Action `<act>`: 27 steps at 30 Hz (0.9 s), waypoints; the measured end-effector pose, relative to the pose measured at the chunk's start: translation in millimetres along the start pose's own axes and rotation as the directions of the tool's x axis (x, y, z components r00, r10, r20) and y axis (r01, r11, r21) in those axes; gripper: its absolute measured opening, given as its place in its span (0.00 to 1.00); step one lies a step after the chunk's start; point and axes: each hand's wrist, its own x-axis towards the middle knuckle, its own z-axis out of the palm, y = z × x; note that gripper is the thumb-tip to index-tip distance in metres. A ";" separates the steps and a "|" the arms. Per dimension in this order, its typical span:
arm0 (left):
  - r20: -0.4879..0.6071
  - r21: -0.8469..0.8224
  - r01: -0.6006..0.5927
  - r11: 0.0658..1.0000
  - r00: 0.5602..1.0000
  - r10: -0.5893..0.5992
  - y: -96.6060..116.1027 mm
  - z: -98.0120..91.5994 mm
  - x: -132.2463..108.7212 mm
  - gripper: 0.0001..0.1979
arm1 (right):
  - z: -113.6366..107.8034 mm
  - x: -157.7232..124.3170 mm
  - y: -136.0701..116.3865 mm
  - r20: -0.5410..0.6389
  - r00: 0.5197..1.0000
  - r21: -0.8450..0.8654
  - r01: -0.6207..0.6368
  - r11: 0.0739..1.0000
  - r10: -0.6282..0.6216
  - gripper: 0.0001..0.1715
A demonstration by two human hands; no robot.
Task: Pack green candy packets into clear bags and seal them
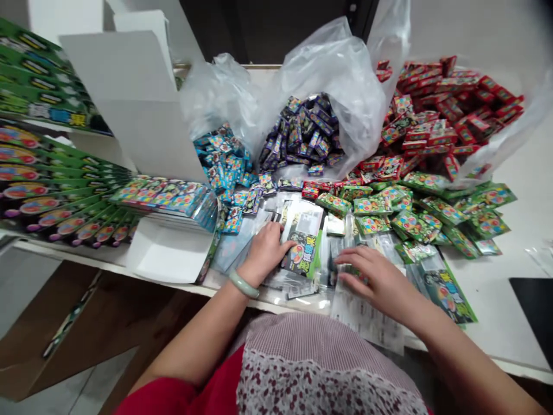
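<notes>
My left hand [266, 249], with a pale bangle at the wrist, rests at the left side of a printed packet [303, 242] in clear plastic. Its thumb reaches onto the packet and its other fingertips touch the plastic's edge. To the right, my right hand [374, 276] is over clear sleeves and a whitish printed sheet [367, 317], its fingers spread and nothing seen gripped. Small green boxes [415, 225] lie loose just beyond it. Another printed packet [447, 291] lies beside my right forearm.
Blue boxes [224, 161], purple boxes [302, 129] and red boxes [449, 109] are heaped at the back in plastic bags [358, 86]. An open white box [168, 253] with stacked packets stands left, beside fanned green cards [56, 202]. A brown carton [86, 323] is below the table's left edge.
</notes>
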 end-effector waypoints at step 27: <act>-0.153 -0.306 -0.017 0.952 0.988 -0.031 -11.7 14.4 -20.1 0.24 | 46.7 164.5 -12.0 0.082 0.941 -0.257 -0.297 0.920 0.327 0.41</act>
